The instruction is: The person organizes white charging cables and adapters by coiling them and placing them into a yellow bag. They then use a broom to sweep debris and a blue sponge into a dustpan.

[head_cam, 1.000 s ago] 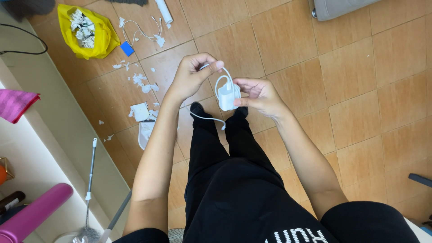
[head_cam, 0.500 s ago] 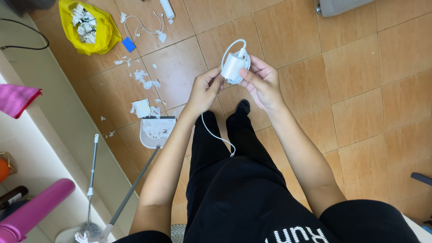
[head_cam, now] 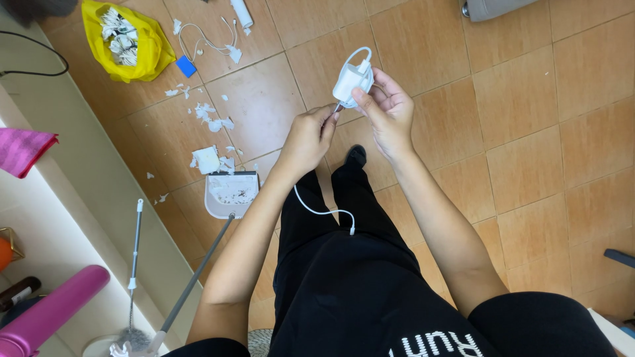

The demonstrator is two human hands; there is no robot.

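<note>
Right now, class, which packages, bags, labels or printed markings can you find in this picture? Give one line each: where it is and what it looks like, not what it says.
Yellow plastic bag: floor, top left, crumpled, open, stuffed with white paper scraps.
Small blue card: floor, just right of the bag, flat, rectangular.
White lettering: bottom edge, printed on the person's black clothing.
No screens or signs in view.

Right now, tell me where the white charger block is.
In the head view, the white charger block sits upper centre, held in the right hand above the tiled floor, with the left hand pinching its white cable just beside it.
</note>
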